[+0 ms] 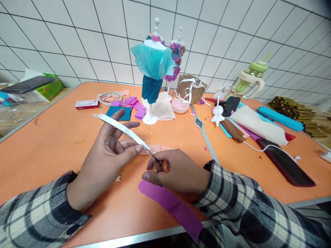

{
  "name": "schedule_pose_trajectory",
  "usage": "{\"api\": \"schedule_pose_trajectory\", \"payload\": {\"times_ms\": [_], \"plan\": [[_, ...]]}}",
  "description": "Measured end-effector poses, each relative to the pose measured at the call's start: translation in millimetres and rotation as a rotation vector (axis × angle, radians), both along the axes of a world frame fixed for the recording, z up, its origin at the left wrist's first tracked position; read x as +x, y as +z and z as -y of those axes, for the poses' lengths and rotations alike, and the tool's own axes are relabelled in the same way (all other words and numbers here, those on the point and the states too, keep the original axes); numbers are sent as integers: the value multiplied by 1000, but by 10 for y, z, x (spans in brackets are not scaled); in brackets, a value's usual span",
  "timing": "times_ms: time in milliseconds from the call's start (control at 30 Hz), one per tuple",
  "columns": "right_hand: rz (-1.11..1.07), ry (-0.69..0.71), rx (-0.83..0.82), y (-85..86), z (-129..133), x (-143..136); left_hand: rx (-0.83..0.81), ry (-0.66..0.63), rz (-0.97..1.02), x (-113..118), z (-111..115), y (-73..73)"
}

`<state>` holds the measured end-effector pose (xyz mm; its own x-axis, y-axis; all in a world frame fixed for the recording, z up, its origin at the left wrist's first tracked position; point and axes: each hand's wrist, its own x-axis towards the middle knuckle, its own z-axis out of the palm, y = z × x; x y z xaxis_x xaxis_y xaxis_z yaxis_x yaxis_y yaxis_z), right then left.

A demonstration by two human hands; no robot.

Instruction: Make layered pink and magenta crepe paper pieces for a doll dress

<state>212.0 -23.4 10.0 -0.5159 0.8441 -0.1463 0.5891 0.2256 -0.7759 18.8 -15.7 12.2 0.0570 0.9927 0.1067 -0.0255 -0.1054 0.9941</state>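
My left hand (111,148) pinches the near end of a narrow white strip (124,129) between thumb and fingers. The strip slants up to the left across the fingers, and its far end looks frayed. My right hand (178,170) grips small metal scissors (156,165) by the finger loops, with their blades against the strip's near end, beside my left thumb. Under my right hand a purple paper strip (170,205) lies over the table's front edge. Pale pink paper (155,148) lies flat just behind the scissors.
A small mannequin in a turquoise paper dress (152,62) stands ahead, another with paper flowers (178,51) behind it. Tape roll (110,98), red-white box (87,104) and purple scraps lie left. Right are a pink bowl (180,105), paper bag (190,89), bottle (248,79) and phone (284,162).
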Motion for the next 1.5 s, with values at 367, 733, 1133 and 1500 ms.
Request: {"api": "schedule_pose_trajectory", "payload": {"times_ms": [367,733,1133,1500], "plan": [[-68,20,-220,-15,-37,21,44,-38,-64,1,-11,-7],[-235,85,-371,-111,-44,57,-42,-57,-29,-115,-137,40],[-155,123,-306,-89,-24,52,-112,-173,47,-104,-124,25],[-117,87,-277,-102,-40,44,-132,-136,12,-90,-120,14]]}}
